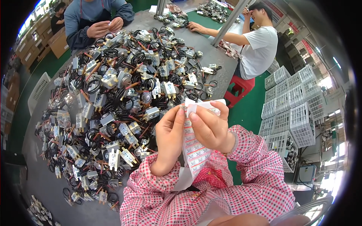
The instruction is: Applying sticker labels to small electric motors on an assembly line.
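Both hands work a label strip (194, 145) over the lap, at six o'clock from the plug-and-cable pile (120, 101). Left hand (170, 132) and right hand (209, 126) pinch its top end. Likely peeling one sticker; next needs a clean lift.

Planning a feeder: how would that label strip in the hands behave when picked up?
Likely floppy: the label strip curves and hangs below the left hand and right hand. Probably very light, since fingertip pinches carry it. Its top edge folds over, so it may crease easily.
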Demonstrator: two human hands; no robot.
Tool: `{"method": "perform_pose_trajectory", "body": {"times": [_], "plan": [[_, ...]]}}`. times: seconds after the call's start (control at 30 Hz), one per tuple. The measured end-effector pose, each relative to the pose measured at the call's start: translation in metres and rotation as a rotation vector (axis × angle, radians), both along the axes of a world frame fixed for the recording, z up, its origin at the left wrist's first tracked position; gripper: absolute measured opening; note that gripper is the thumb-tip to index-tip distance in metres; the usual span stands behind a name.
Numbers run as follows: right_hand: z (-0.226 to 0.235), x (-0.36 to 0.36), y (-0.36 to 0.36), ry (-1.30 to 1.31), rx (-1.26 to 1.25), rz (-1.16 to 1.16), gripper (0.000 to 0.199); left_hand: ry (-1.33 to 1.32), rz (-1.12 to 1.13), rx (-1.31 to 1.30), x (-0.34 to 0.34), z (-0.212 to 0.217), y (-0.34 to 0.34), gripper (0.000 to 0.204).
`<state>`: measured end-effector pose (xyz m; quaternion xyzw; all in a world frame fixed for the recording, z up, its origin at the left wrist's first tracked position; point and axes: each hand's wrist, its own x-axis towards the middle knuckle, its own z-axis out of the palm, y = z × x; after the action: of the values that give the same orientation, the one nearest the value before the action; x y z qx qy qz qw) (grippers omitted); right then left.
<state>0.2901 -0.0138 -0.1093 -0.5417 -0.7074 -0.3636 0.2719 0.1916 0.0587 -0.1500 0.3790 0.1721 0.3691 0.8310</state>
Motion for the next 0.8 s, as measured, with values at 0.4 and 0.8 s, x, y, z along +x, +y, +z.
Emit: {"method": "perform_pose_trajectory", "body": {"times": [0.4, 0.8], "plan": [[0.001, 0.001, -0.001, 0.004, -0.071, -0.085, 0.055, -0.021, -0.018, 0.054, -0.001, 0.006, 0.000, 0.025], [-0.006, 0.001, -0.005, -0.020, -0.026, -0.066, 0.064, -0.046, -0.025, 0.057, -0.001, 0.010, 0.000, 0.024]]}}
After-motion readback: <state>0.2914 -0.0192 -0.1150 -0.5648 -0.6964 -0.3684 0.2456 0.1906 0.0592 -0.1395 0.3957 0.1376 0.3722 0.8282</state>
